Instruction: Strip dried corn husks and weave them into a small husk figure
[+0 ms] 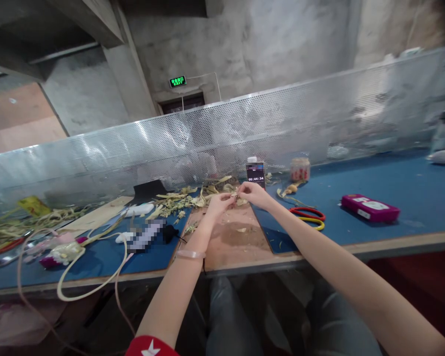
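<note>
My left hand [220, 203] and my right hand [255, 193] meet over the far part of a bare wooden board [237, 247]. The fingers of both are pinched together around a small pale piece, too small to name. Dried, straw-coloured plant scraps [178, 203] lie in a heap beside and behind my left hand. Just behind my right hand stands a phone [255, 173] with a timer on its screen. A bracelet [191, 254] circles my left wrist.
Right of the board lie red and yellow rings [311, 216] and a magenta pack [370, 208]; a jar [300, 169] stands behind. Leftward are a pale looped cable [68, 296], a black sheet [150, 191] and more dried stalks [70, 217]. A perforated metal screen [222, 123] closes the back.
</note>
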Demonstrator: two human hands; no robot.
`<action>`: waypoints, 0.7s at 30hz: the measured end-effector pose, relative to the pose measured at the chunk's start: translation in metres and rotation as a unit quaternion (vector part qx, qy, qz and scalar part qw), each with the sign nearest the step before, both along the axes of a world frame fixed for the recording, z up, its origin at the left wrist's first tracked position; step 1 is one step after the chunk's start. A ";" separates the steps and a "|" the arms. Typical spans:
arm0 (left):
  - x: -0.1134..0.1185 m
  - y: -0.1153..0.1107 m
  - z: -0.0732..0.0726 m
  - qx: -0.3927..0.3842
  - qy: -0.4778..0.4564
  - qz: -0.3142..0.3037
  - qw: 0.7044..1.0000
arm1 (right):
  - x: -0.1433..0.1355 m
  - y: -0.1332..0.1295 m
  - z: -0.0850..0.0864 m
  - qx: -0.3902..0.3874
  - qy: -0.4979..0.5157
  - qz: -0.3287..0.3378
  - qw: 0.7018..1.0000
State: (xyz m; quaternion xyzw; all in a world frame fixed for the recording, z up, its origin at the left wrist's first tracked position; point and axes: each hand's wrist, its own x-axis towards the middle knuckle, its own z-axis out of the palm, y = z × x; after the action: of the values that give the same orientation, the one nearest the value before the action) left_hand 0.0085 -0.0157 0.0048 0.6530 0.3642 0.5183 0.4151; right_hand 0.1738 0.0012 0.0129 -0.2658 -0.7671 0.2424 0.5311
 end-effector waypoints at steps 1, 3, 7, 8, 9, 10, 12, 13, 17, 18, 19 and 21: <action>0.001 -0.001 0.001 0.013 0.010 0.014 1.000 | 0.000 0.000 0.000 0.008 -0.001 0.004 1.000; 0.002 -0.003 0.003 0.040 0.032 0.035 0.998 | 0.000 -0.002 0.000 0.022 -0.005 0.009 1.000; 0.004 -0.007 0.007 0.089 0.079 0.071 0.990 | 0.000 -0.004 0.000 0.045 -0.018 -0.011 0.999; 0.004 -0.008 0.008 0.095 0.085 0.078 0.989 | 0.000 -0.004 0.000 0.053 -0.024 -0.018 0.998; 0.004 -0.009 0.008 0.099 0.089 0.084 0.988 | 0.000 -0.004 -0.001 0.062 -0.030 -0.023 0.997; 0.005 -0.010 0.008 0.102 0.093 0.089 0.986 | 0.000 -0.004 -0.001 0.071 -0.036 -0.028 0.996; 0.005 -0.011 0.008 0.108 0.102 0.096 0.984 | 0.000 -0.004 0.000 0.088 -0.048 -0.036 0.994; 0.005 -0.011 0.008 0.111 0.107 0.098 0.983 | 0.000 -0.004 0.000 0.096 -0.054 -0.040 0.993; 0.006 -0.009 0.007 0.107 0.116 0.092 0.983 | 0.000 -0.002 -0.002 0.124 -0.068 -0.046 0.989; 0.006 -0.009 0.007 0.103 0.116 0.088 0.984 | 0.000 0.000 -0.003 0.129 -0.067 -0.048 0.988; 0.005 -0.008 0.006 0.099 0.116 0.085 0.985 | -0.001 0.001 -0.004 0.131 -0.065 -0.051 0.988; 0.005 -0.006 0.005 0.092 0.117 0.081 0.986 | -0.001 0.004 -0.006 0.128 -0.060 -0.054 0.988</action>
State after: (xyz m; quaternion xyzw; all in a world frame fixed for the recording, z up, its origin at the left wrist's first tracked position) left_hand 0.0134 -0.0222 0.0099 0.7132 0.4123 0.5014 0.2644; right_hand 0.1726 0.0051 0.0071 -0.2511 -0.8069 0.0966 0.5259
